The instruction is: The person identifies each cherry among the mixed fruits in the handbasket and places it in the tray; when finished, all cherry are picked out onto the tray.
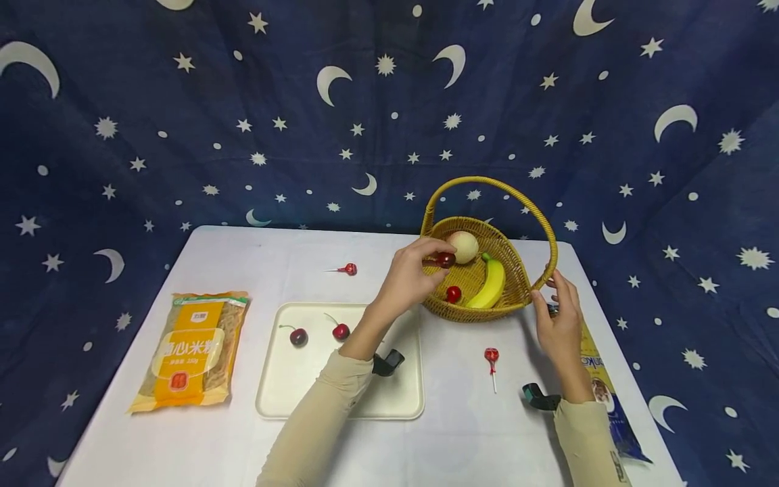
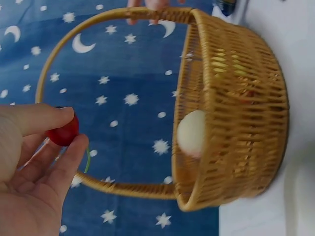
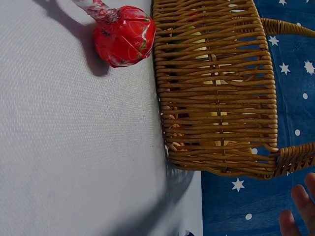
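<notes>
Between thumb and fingers, my left hand [image 1: 409,274] pinches a dark red cherry [image 2: 64,129] with a green stem, in front of the opening of a wicker basket [image 1: 520,270]. My right hand [image 1: 561,318] is at the basket's right side, thumb and fingertips on either side of the handle's base [image 1: 538,285]. A pale peach [image 1: 464,247], a yellow banana [image 1: 489,284] and a red cherry [image 1: 453,294] lie inside. Two more cherries, one dark [image 1: 298,337] and one red [image 1: 341,331], rest on the cream tray [image 1: 264,399] by my left forearm.
A red-wrapped lollipop [image 1: 491,354] lies in front of the basket, another lollipop [image 1: 350,269] behind the tray. An orange noodle bag [image 1: 189,352] is at the left. A blue and yellow packet [image 1: 623,423] lies partly under my right arm. A starry cloth [image 1: 389,135] hangs behind the table.
</notes>
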Action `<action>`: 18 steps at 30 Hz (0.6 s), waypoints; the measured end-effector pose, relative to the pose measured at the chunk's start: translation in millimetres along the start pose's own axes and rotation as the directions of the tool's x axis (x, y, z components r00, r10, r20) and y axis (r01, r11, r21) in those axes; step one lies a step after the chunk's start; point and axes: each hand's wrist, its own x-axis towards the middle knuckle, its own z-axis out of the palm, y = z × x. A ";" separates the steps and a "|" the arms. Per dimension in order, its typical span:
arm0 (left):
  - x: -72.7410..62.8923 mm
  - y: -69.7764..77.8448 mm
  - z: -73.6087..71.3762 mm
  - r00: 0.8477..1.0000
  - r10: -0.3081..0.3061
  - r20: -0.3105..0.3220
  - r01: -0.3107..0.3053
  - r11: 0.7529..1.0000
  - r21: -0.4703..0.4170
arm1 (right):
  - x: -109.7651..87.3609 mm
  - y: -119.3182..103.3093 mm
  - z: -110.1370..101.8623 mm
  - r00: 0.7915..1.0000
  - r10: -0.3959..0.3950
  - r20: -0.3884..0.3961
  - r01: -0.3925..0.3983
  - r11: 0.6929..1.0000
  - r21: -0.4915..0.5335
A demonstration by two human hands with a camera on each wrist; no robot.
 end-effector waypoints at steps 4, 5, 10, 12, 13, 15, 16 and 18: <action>-16.0 2.2 -17.8 0.998 0.028 -0.060 -0.032 0.997 -0.064 | 0.5 -0.8 -0.3 1.000 0.009 0.001 -0.009 1.000 0.000; -20.4 2.3 -22.3 0.996 0.032 -0.080 -0.039 0.996 -0.081 | 0.6 -0.7 -0.3 1.000 0.011 0.000 -0.011 1.000 0.001; -45.1 0.2 -45.4 0.979 0.029 -0.200 -0.058 0.988 -0.140 | 1.4 -0.1 0.3 1.000 0.013 0.000 -0.013 1.000 0.007; -54.9 -1.0 -53.9 0.972 0.020 -0.236 -0.055 0.988 -0.143 | 1.5 -0.2 0.3 1.000 0.015 0.003 -0.015 1.000 0.002; -59.5 -1.6 -57.8 0.968 0.015 -0.250 -0.053 0.988 -0.147 | 1.3 -0.2 0.1 1.000 0.014 0.003 -0.014 1.000 -0.002; -68.4 -2.9 -64.9 0.963 0.001 -0.270 -0.040 0.990 -0.139 | 0.8 0.0 -0.2 1.000 0.011 0.004 -0.011 1.000 -0.003; -72.4 -3.5 -68.4 0.960 -0.004 -0.281 -0.036 0.990 -0.136 | 1.0 -0.2 -0.3 1.000 0.009 0.003 -0.009 1.000 -0.002; -80.5 -4.9 -75.2 0.953 -0.013 -0.303 -0.027 0.992 -0.127 | 1.7 -0.1 -0.5 1.000 0.005 0.000 -0.005 1.000 0.000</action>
